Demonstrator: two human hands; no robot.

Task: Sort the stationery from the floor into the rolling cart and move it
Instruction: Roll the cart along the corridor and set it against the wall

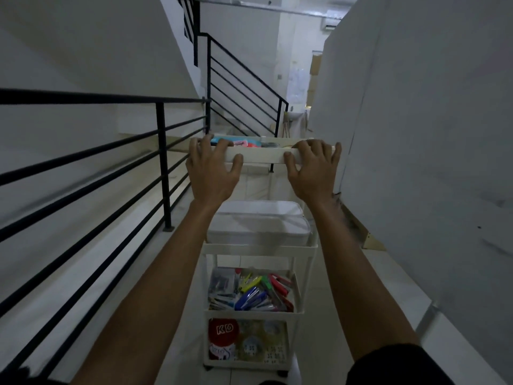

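A white rolling cart [261, 248] with several tiers stands in front of me in a narrow corridor. My left hand [212, 169] and my right hand [312, 169] both grip the near rim of its top tray [262, 157], fingers curled over the edge. Blue and red items [236, 141] lie in the top tray. A white lidded box [258, 222] sits on the tier below. Lower down, a tier holds several coloured staplers and clips [255, 293]. The bottom tier holds red packs and tape rolls [244, 340].
A black metal railing [161, 162] runs along the left, with a stairwell beyond it. A white wall [416, 134] closes the right side, with a wooden wedge [373, 241] at its base. The tiled corridor floor [180, 273] leads ahead toward a staircase and stacked boxes.
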